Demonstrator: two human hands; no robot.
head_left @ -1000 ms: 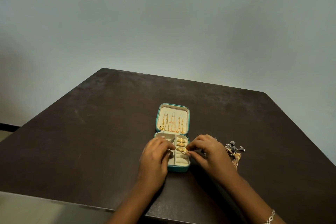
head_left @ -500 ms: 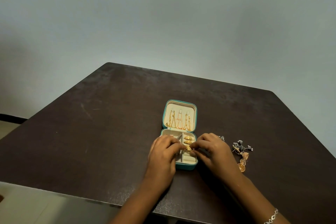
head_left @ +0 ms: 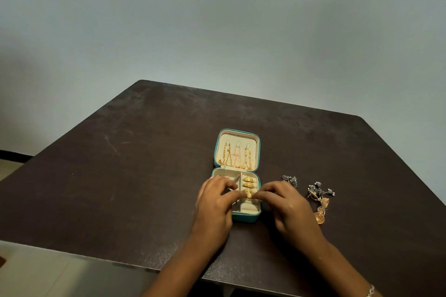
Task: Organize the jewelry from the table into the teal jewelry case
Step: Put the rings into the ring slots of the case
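i see my left hand (head_left: 214, 202) and right hand (head_left: 287, 205), fingertips curled in, both pinching a gold ring (head_left: 248, 194) over the right side of the open teal jewelry case (head_left: 244, 218).

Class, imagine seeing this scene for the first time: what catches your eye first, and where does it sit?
The open teal jewelry case at mid-table stands out, with gold chains hanging in its lid. Just over the case's near half, the left hand and right hand pinch a gold ring together. To the case's right, loose earrings lie on the dark table.
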